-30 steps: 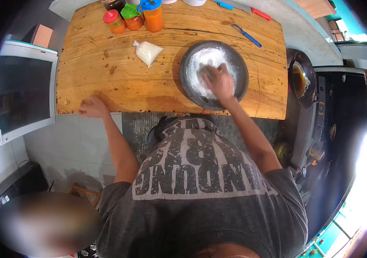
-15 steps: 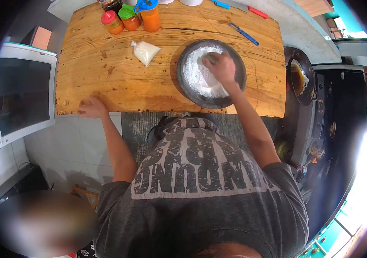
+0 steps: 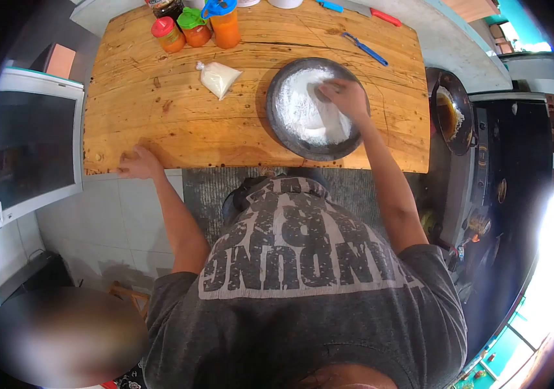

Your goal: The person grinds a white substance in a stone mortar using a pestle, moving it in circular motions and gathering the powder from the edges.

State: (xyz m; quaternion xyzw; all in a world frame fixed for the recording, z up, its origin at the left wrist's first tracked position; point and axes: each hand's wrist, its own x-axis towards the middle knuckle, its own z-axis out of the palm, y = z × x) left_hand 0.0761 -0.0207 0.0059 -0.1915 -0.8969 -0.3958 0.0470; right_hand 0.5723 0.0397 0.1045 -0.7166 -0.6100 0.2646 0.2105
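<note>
A round dark stone dish [image 3: 281, 138] stands near the table's front edge, right of centre, with white powder [image 3: 303, 107] spread inside. Over its upper right part, my right hand [image 3: 347, 98] is closed in a pinch around a small greyish thing I cannot make out. My left hand [image 3: 139, 163] rests on the front edge of the wooden table [image 3: 128, 117], at the left, fingers loosely bent and apart, holding nothing. Between the hands, farther back, lies a knotted clear bag of pale powder [image 3: 219, 79].
Jars with red [image 3: 167, 34], green [image 3: 194, 27] and blue [image 3: 226, 23] lids stand at the back left. A blue peeler [image 3: 365, 49] and a red-handled knife [image 3: 386, 17] lie at the back right. A wok [image 3: 450, 111] is beyond the right edge.
My right hand has moved slightly right and toward the dish's rim. The powder surface looks more spread out. My left hand has stayed in place.
</note>
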